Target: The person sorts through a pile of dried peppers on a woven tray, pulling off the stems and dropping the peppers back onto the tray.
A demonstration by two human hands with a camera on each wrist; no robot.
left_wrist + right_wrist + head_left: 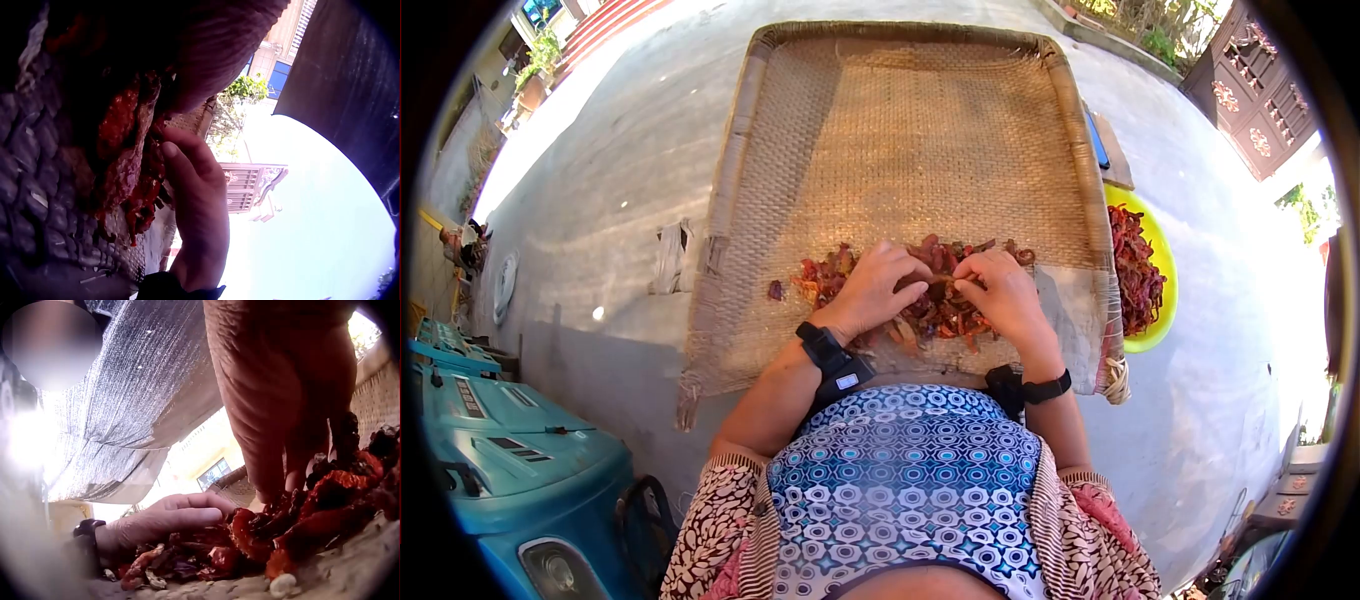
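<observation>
A heap of dried red chili peppers (pixel 957 318) lies along the near side of a large woven tray (pixel 920 130). Both hands are over this heap with their fingertips close together. My left hand (pixel 878 288) pinches one end of a small brownish dried chili pepper (pixel 941 279). The thumb and fingers of my right hand (pixel 1003 292) pinch its other end. In the right wrist view, wrinkled red peppers (pixel 325 519) lie right under the fingers. In the left wrist view the near hand is dark, and the right hand (pixel 199 187) has thumb and forefinger together.
A yellow-green basin (pixel 1162 262) full of dried red peppers stands on the concrete right of the tray. Beyond it lie a flat board (pixel 1112 155) and a blue item (pixel 1097 138). A teal vehicle (pixel 530 450) is at the left. The tray has a raised rim (pixel 900 32).
</observation>
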